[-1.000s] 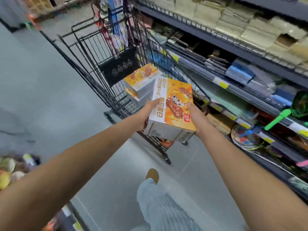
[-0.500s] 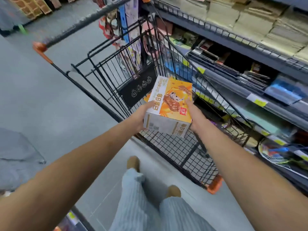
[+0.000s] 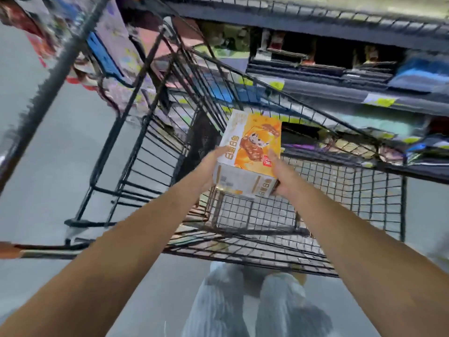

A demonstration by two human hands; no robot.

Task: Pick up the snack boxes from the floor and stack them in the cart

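We hold the box between both hands above the cart, over the far left part of its basket, clear of the wire walls. Our left hand clasps the box's left edge. Our right hand grasps the near right corner, thumb on the printed top.

Both grips sit at the near end, so the far end hangs unsupported. If either hand loosens early, we judge the box will tip forward and drop on a corner, denting the card.

The box also hides whatever lies beneath it. We cannot tell whether other boxes sit there, or how they lie. Lowering blind, we could land off-centre on a stack and push it askew, or leave this box tilted against the wire.

The left wall of the basket stands near our left hand, so knuckles or a box corner could catch the wires on the way down.

The cart is on a smooth floor beside a shelf. A bump against its rim may roll it away mid-placement.
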